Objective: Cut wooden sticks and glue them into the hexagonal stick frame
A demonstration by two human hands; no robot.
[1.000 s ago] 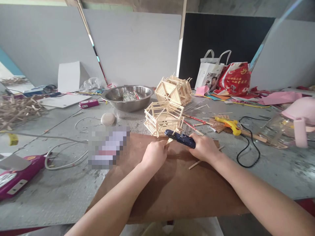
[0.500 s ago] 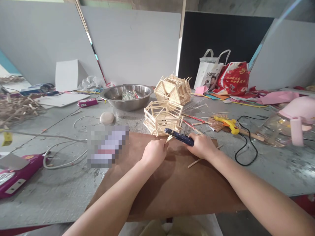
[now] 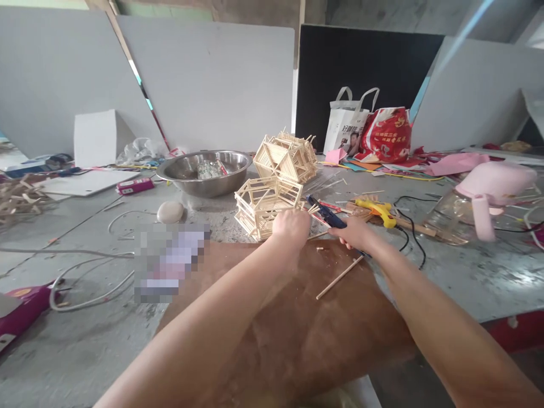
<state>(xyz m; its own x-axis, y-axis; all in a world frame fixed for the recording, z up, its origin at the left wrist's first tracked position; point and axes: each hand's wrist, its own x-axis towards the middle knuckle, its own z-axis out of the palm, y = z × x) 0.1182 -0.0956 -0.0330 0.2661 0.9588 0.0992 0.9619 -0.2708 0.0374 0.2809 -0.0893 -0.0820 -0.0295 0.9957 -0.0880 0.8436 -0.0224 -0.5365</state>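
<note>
My left hand (image 3: 292,228) is closed around several thin wooden sticks (image 3: 314,209), whose tips poke out toward the right. Closed in my right hand (image 3: 356,233) is a dark blue hand tool (image 3: 326,213), its front end close to those tips; its exact kind is unclear. Just behind my left hand stands an open, many-sided stick frame (image 3: 255,205), partly hidden by that hand. Farther back rests a fuller stick structure (image 3: 283,157). One loose wooden stick (image 3: 339,278) lies on the brown board (image 3: 297,340) below my right hand, near a small cut piece (image 3: 320,248).
A metal basin (image 3: 204,186) sits at the back left. On the right are a yellow glue gun (image 3: 376,211) with a black cord and a clear jug with a pink lid (image 3: 495,178). A pixelated patch (image 3: 172,263), a white round object (image 3: 170,212) and cables occupy the left.
My left hand has shifted right and up with the sticks, now covering part of the open frame. The tool has moved slightly right and tilted more steeply. The camera view has turned right.
</note>
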